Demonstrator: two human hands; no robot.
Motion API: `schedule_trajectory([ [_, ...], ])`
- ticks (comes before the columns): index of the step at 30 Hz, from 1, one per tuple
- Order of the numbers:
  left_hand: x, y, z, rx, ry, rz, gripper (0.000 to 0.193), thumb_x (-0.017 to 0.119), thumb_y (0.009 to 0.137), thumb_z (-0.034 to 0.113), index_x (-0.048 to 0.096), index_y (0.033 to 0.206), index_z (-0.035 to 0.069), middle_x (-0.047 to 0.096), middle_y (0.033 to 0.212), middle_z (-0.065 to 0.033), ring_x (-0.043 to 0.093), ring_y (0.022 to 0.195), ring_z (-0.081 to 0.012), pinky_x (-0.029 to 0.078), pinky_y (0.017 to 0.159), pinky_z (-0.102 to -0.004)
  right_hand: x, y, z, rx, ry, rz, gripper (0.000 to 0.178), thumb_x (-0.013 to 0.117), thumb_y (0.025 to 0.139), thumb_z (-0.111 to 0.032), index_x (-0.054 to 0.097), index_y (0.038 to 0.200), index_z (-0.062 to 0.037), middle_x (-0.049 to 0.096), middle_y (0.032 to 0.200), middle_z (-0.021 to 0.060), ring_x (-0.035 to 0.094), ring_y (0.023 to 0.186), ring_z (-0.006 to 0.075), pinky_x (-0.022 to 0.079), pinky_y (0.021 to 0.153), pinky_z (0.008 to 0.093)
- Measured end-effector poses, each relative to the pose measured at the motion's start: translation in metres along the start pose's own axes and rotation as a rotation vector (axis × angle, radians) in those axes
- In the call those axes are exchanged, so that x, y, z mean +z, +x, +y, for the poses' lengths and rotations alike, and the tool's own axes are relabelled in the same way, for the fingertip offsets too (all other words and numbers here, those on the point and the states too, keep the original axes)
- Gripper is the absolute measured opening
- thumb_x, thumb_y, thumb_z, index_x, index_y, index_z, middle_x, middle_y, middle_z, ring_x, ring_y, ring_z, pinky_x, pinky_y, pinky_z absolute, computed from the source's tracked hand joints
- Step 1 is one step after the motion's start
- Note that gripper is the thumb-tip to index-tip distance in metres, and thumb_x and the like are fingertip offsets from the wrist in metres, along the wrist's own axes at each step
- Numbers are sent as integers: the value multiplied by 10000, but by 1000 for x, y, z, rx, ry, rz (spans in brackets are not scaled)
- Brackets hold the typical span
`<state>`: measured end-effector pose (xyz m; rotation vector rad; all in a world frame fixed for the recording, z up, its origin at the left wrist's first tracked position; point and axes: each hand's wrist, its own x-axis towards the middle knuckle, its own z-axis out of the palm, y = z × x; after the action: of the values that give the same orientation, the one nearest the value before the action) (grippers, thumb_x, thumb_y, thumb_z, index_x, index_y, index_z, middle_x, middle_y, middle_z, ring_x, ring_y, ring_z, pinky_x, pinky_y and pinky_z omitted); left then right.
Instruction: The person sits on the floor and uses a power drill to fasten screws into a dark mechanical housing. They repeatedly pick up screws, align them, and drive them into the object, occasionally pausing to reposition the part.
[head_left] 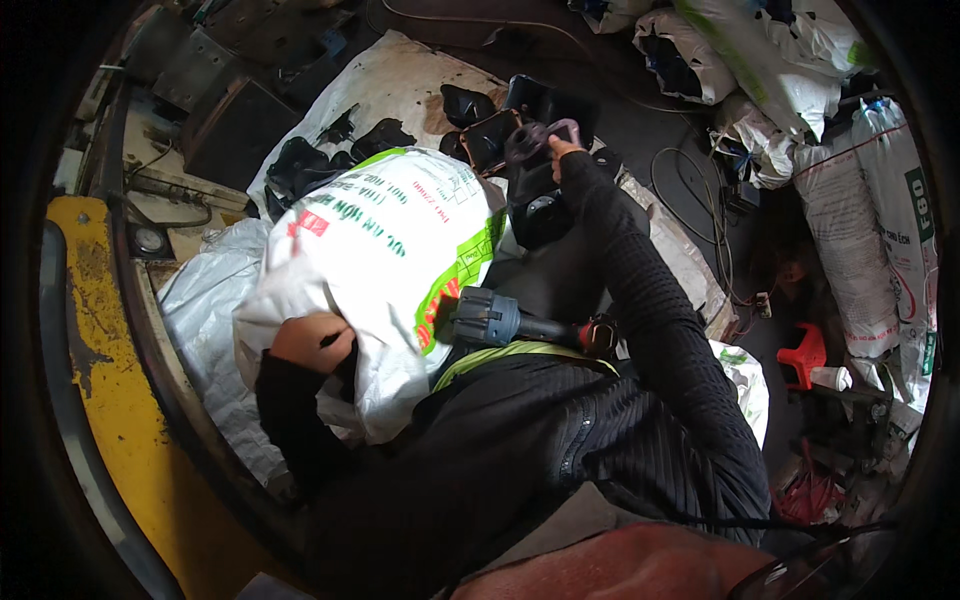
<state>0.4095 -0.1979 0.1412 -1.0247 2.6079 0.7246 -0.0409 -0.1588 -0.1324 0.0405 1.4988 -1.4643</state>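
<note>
A large white woven sack [390, 235] with green and red print stands before me, bulging. My left hand [315, 342] is closed on the near left side of the sack, its fingers curled into the fabric. Stretched out to the far side, my right hand [566, 146] grips a dark purplish part with a ring-shaped end [528, 143]. It is above several black angular parts [540, 215] piled beyond the sack. Against my body, between the sack and my right arm, lies a grey-blue power tool [487, 318] with a dark handle.
More black parts [300, 170] lie on a pale sheet [395, 75]. A worn yellow metal beam [95, 320] runs along the left. Full white sacks [850, 240] stand at the right, near loose cables [715, 230] and a red plastic object [803, 355].
</note>
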Motion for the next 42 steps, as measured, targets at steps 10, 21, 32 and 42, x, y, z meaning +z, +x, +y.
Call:
schedule_trajectory([
  [10,63,40,-55,-212,671,212,239,597,685,151,612,886,23,612,765,-155,587,740,-317,461,658,-360,-92,-186,-14,-311,171,-214,387,485,862,-347,518,1145,-84,218,530,-70,226,419,52,163,378,199],
  [21,1,32,-34,172,520,180,255,584,691,151,599,917,33,605,811,-161,573,848,-314,448,705,-380,-330,-249,209,-152,916,109,341,447,901,-257,417,1224,-151,186,489,-58,170,380,73,166,331,219],
  [32,-151,-82,198,738,-27,269,323,469,758,19,519,1066,-62,558,1031,-198,553,937,-221,406,857,-335,-328,-227,220,-500,1307,87,423,459,820,-139,392,1222,-30,558,908,44,565,688,174,397,384,251],
  [42,216,196,444,1002,761,-77,435,389,790,140,387,1224,119,569,1025,-200,598,837,-322,487,660,-443,-255,-386,175,-552,1161,250,393,460,849,-31,386,1235,-24,560,1045,105,600,824,151,513,571,180],
])
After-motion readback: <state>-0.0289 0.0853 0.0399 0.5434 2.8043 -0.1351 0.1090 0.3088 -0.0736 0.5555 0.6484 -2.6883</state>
